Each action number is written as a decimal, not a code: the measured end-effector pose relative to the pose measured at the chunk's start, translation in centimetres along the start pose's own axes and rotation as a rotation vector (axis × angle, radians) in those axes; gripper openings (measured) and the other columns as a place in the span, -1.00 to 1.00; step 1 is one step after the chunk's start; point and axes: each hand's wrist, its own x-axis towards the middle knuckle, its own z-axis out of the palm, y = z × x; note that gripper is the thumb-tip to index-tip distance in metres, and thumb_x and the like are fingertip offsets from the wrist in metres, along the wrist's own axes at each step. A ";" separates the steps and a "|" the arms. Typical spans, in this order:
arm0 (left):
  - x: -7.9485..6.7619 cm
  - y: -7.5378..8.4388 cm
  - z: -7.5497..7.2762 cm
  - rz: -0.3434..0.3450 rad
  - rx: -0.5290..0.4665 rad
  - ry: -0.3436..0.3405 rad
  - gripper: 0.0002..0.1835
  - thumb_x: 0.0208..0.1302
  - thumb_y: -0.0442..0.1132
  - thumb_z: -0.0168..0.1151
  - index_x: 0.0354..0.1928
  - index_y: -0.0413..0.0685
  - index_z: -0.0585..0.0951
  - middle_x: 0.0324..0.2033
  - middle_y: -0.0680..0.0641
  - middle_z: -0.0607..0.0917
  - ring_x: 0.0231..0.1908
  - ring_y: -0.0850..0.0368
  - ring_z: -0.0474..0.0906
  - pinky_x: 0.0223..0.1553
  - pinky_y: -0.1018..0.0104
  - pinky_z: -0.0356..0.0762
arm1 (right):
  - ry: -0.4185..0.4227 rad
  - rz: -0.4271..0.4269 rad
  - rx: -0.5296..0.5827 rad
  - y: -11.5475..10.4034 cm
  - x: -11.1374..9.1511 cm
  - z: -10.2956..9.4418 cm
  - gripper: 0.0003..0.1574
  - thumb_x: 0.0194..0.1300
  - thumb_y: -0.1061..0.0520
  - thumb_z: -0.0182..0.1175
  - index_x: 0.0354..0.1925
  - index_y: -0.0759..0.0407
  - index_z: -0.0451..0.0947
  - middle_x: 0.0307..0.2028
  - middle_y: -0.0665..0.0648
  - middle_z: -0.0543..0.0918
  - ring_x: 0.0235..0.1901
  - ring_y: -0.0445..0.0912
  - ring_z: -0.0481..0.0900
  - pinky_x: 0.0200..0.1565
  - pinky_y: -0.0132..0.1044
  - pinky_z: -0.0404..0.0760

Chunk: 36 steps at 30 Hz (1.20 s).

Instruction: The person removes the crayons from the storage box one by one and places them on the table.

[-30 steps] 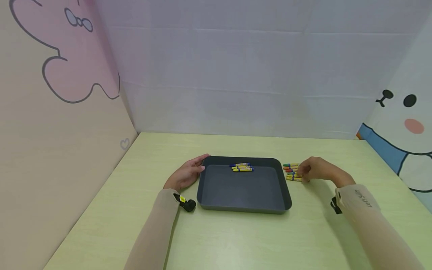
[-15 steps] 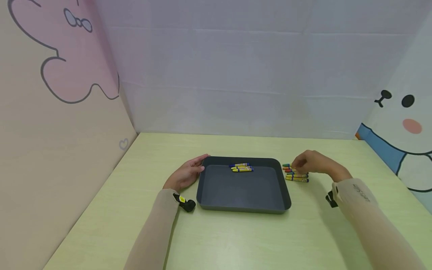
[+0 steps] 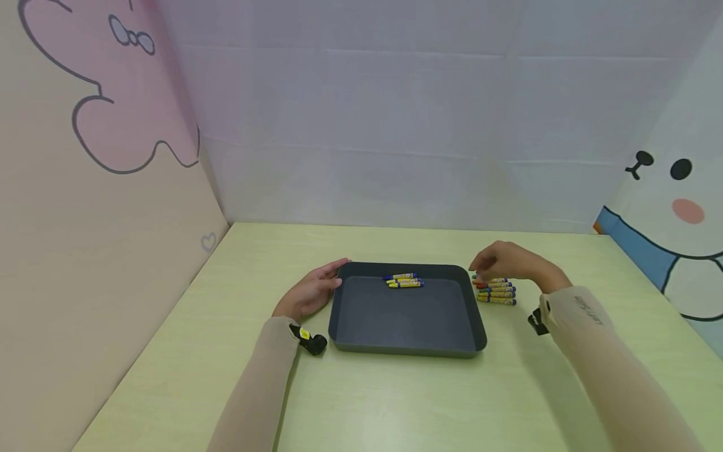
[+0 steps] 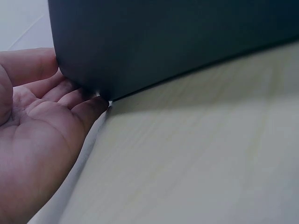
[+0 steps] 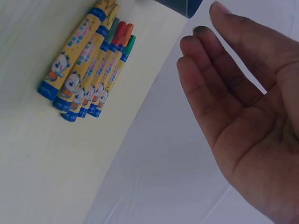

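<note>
My left hand touches the left side of a dark grey tray, with its fingers along the far corner. In the left wrist view, the fingers and thumb lie against the tray wall. My right hand hovers over a row of crayons on the table right of the tray. They have yellow wrappers with blue ends. In the right wrist view, the crayons lie side by side, apart from the right hand; a gap shows between thumb and fingers, with nothing held.
Inside the tray, near its back wall, lie 3 crayons, one blue and two yellow. The pale wooden table meets a white backdrop behind. Panels with cartoon drawings stand at both sides.
My right hand has moved left and away from me over the crayon row, uncovering the nearer crayons. The left hand and the tray have stayed in place.
</note>
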 end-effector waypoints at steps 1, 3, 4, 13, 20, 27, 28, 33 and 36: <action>0.0 0.0 0.0 -0.001 0.001 0.000 -0.34 0.43 -0.52 -0.16 0.51 -0.12 0.01 0.53 -0.01 -0.26 0.50 0.08 -0.37 0.46 0.10 -0.26 | -0.003 0.001 0.008 -0.2 0.2 0.0 -0.65 0.25 0.23 0.23 0.00 0.36 0.61 -0.16 0.27 0.72 -0.19 -0.01 0.67 -0.13 -0.06 0.61; -0.1 0.0 0.0 -0.002 0.003 -0.002 -0.34 0.42 -0.52 -0.16 0.51 -0.12 0.01 0.53 -0.01 -0.28 0.50 0.08 -0.40 0.46 0.10 -0.27 | -0.004 -0.006 0.010 -0.6 0.6 0.2 -0.64 0.25 0.22 0.25 0.00 0.35 0.61 -0.17 0.25 0.73 -0.20 -0.01 0.67 -0.11 -0.06 0.61; -0.1 0.0 0.0 -0.003 0.001 -0.001 -0.34 0.42 -0.52 -0.16 0.51 -0.12 0.01 0.53 -0.01 -0.28 0.50 0.09 -0.41 0.46 0.11 -0.28 | -0.005 -0.014 0.013 -0.8 0.8 0.3 -0.63 0.25 0.21 0.26 0.00 0.35 0.61 -0.17 0.25 0.73 -0.19 -0.01 0.68 -0.10 -0.05 0.60; -0.1 0.0 0.0 -0.013 0.009 0.016 -0.35 0.42 -0.51 -0.14 0.51 -0.10 0.03 0.53 -0.02 -0.27 0.50 0.08 -0.40 0.45 0.11 -0.23 | -0.006 -0.034 0.034 -2.4 2.8 1.1 -0.61 0.22 0.19 0.29 0.02 0.31 0.61 -0.09 0.24 0.71 -0.11 0.02 0.66 -0.06 -0.08 0.61; 0.0 0.0 0.0 0.000 0.012 0.007 -0.34 0.42 -0.52 -0.15 0.51 -0.11 0.02 0.53 -0.02 -0.28 0.50 0.08 -0.43 0.46 0.12 -0.27 | -0.013 -0.051 0.016 -3.5 4.5 1.6 -0.61 0.23 0.18 0.29 0.02 0.29 0.62 -0.09 0.24 0.70 -0.09 0.02 0.65 -0.06 -0.09 0.61; 0.1 -0.1 -0.3 0.007 0.017 -0.008 -0.34 0.42 -0.51 -0.12 0.51 -0.11 0.03 0.53 -0.02 -0.32 0.49 0.08 -0.51 0.46 0.12 -0.31 | -0.035 -0.055 0.037 -3.9 6.0 2.7 -0.60 0.24 0.17 0.29 0.04 0.27 0.61 -0.06 0.23 0.69 -0.06 0.01 0.64 -0.02 -0.09 0.59; 0.1 -0.1 -0.3 0.007 0.019 -0.011 -0.34 0.42 -0.51 -0.13 0.51 -0.11 0.03 0.52 -0.02 -0.33 0.49 0.08 -0.51 0.46 0.12 -0.31 | -0.036 -0.053 0.041 -3.9 6.2 2.8 -0.60 0.23 0.17 0.29 0.04 0.26 0.62 -0.06 0.22 0.70 -0.06 0.01 0.64 -0.02 -0.09 0.59; 0.2 -0.3 -0.4 0.005 0.023 -0.008 -0.34 0.42 -0.50 -0.12 0.51 -0.10 0.03 0.52 -0.02 -0.34 0.48 0.07 -0.52 0.47 0.11 -0.31 | -0.042 -0.060 0.061 -4.3 6.8 3.4 -0.63 0.23 0.20 0.29 0.02 0.25 0.63 -0.07 0.21 0.70 -0.06 0.01 0.64 -0.02 -0.11 0.60; 0.2 -0.3 -0.3 0.000 0.020 0.000 -0.34 0.42 -0.50 -0.12 0.51 -0.09 0.04 0.52 -0.02 -0.34 0.49 0.08 -0.52 0.46 0.12 -0.29 | -0.050 -0.080 0.070 -4.5 7.1 3.7 -0.64 0.23 0.23 0.29 0.01 0.29 0.63 -0.07 0.24 0.70 -0.06 0.03 0.65 -0.02 -0.11 0.60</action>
